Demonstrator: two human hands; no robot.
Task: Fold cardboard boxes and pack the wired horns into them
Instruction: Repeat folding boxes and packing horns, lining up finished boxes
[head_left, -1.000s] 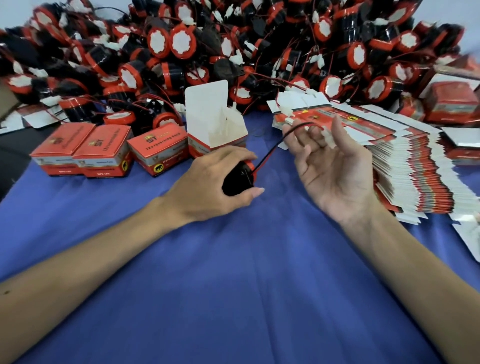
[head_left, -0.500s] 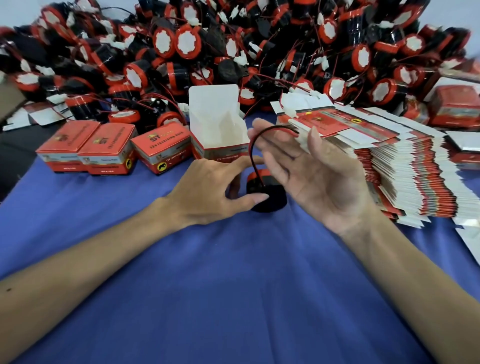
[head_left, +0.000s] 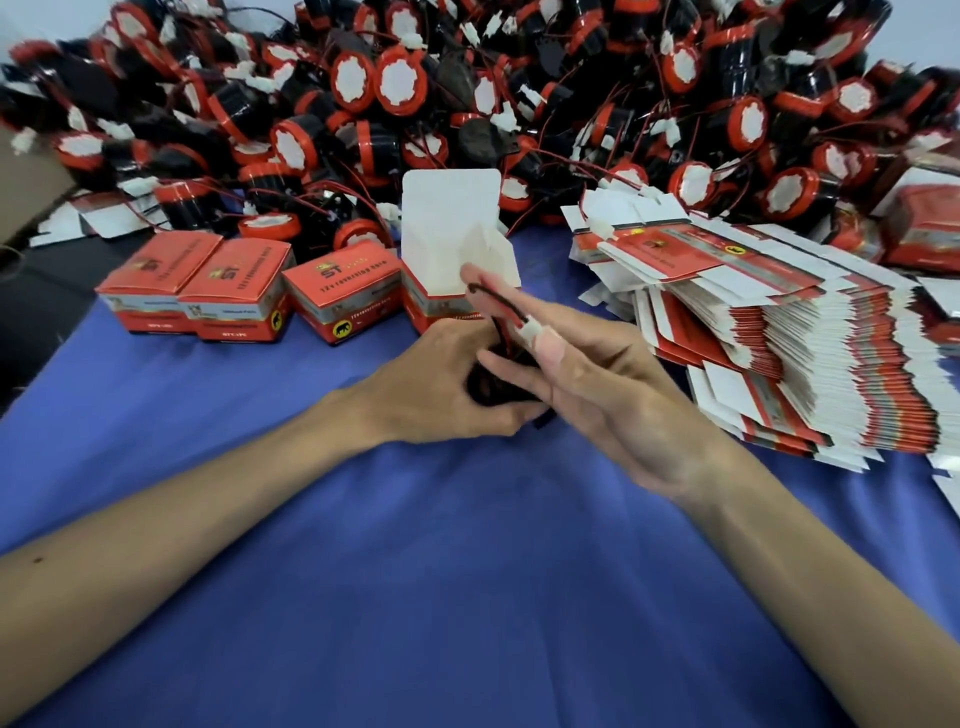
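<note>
On a blue cloth (head_left: 467, 571), the left hand (head_left: 441, 384) curls around a black horn (head_left: 493, 389), gripping it just above the cloth; the right hand (head_left: 597, 400) keeps its fingers straight, the horn's red-and-black wire (head_left: 498, 300) looped over them and its white connector (head_left: 531, 328) pinned under the thumb; just behind stands an open box (head_left: 452, 244), lid flap upright; three closed boxes (head_left: 234, 291) sit to its left, a stack of flat boxes (head_left: 779, 338) to the right, a heap of horns (head_left: 467, 104) behind.
</note>
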